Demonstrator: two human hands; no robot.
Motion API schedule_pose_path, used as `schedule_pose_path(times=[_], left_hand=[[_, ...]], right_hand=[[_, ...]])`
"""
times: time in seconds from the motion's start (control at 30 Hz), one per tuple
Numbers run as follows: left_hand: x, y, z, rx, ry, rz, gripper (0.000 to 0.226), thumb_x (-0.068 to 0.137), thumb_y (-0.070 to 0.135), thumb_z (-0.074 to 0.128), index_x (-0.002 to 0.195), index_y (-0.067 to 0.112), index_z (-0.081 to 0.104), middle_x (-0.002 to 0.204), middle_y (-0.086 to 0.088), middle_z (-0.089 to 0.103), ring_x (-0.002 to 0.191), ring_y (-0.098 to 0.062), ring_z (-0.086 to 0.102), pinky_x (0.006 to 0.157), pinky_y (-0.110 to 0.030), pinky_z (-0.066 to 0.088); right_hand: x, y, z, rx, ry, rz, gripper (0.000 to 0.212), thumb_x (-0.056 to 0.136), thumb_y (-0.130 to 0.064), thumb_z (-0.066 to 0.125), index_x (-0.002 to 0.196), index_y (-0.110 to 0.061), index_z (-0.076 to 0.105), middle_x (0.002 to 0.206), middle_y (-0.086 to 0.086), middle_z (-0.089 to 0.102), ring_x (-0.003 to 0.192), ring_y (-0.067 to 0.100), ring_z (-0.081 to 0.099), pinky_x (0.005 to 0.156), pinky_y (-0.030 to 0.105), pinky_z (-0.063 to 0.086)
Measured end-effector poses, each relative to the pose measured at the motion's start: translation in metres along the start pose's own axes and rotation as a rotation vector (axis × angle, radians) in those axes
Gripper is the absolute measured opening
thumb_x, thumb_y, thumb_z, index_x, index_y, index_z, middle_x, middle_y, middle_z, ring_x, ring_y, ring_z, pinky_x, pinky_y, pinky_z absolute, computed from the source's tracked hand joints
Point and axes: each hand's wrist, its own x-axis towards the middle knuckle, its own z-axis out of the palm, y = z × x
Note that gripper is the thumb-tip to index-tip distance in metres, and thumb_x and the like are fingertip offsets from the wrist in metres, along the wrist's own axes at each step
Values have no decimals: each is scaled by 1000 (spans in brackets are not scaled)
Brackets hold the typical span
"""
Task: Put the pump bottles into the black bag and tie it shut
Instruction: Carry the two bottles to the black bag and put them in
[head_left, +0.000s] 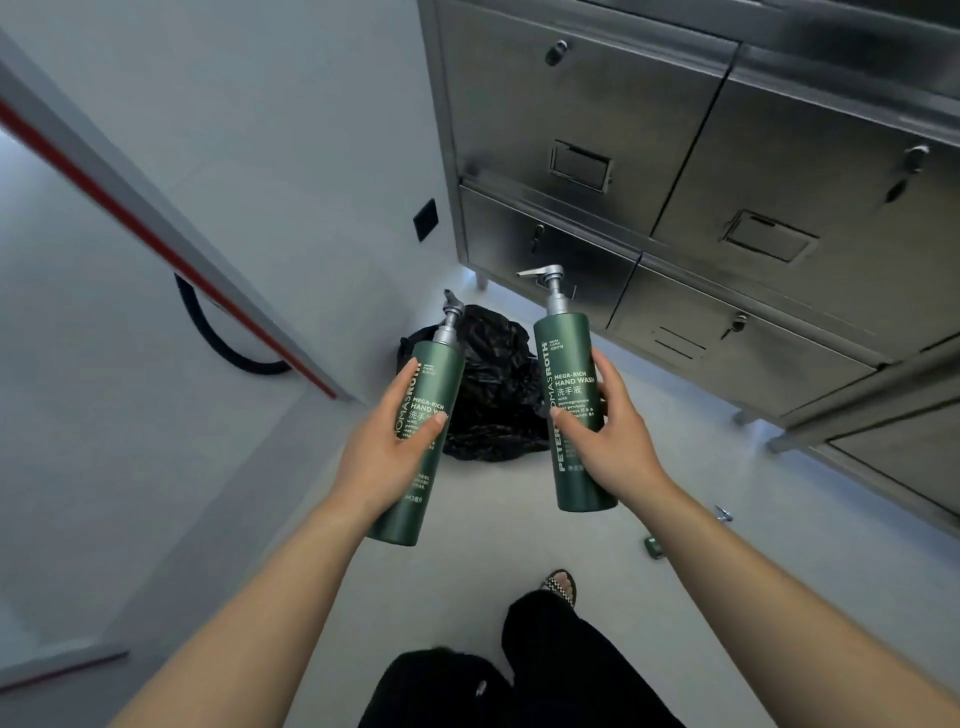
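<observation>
Green pump bottles: left hand (387, 447) grips left bottle (421, 447); right hand (605, 434) grips right bottle (569, 395). Both are held above the crumpled black bag (493, 384) on the floor (467, 561).

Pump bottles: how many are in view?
2. The tilted bottle is in the left hand, the upright bottle in the right hand. The black bag on the floor may hide more.

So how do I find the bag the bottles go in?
Find the big steel cabinet, then look down at the floor by its corner. The black bag lies crumpled there, between the two green bottles. It alone is black, shiny and wrinkly.
</observation>
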Motion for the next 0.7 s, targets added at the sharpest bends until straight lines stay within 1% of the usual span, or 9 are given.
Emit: schedule_pose_path(times=[0.1,0.17,0.27,0.3,0.4,0.47,0.57,0.63,0.7], left_hand=[[32,-11,-7,22,-19,2,65,80,46,62,129,65,24,131,22,49,110,-2,54,92,-26,43],[54,-25,-10,49,-48,-8,64,84,42,62,130,64,24,125,21,51,101,2,56,83,-20,41],[89,-52,-10,59,-116,-12,65,86,37,62,137,56,26,120,17,55,95,2,57,78,-19,41],[101,-61,-8,70,-143,-4,65,86,36,62,139,53,27,118,16,56,92,3,57,76,-18,41],[136,-89,5,84,-197,19,66,87,35,62,141,48,27,119,15,56,96,-4,59,78,-22,42],[156,-112,18,108,-216,36,66,87,36,62,141,48,26,118,17,55,94,-4,57,75,-18,41],[184,-160,41,148,-226,56,66,87,39,60,141,51,24,114,17,56,91,-3,58,72,-17,41],[201,-201,60,175,-213,62,66,87,40,60,141,51,24,112,16,57,90,-3,58,72,-17,42],[216,-248,84,191,-204,47,66,87,41,60,141,51,23,115,14,57,91,-3,58,73,-20,44]], right_hand=[[24,-1,13,-14,-6,13,78,81,-23,68,140,-47,23,113,-26,53,95,-17,54,72,8,40],[35,5,24,-30,17,21,78,81,-22,68,140,-45,23,121,-17,54,99,-9,56,74,6,41],[45,25,47,-37,79,61,80,82,-21,68,144,-40,22,133,-10,51,110,6,56,84,18,41],[47,34,56,-38,105,79,80,82,-21,68,144,-38,22,134,-9,50,111,7,55,86,20,41],[62,68,85,-37,157,115,79,82,-21,68,143,-42,22,132,-11,50,109,-3,53,85,17,43],[77,95,103,-37,162,151,79,83,-22,67,143,-43,21,133,-9,51,106,-3,53,81,10,41],[105,151,124,-25,156,164,79,83,-20,67,143,-42,21,130,-8,53,100,-14,52,72,-2,39],[125,195,135,-24,138,138,79,83,-19,68,140,-49,23,124,-14,55,99,-19,51,69,-3,38],[142,246,144,-25,121,117,81,83,-18,68,134,-60,22,118,-31,53,99,-19,51,69,-3,38]])
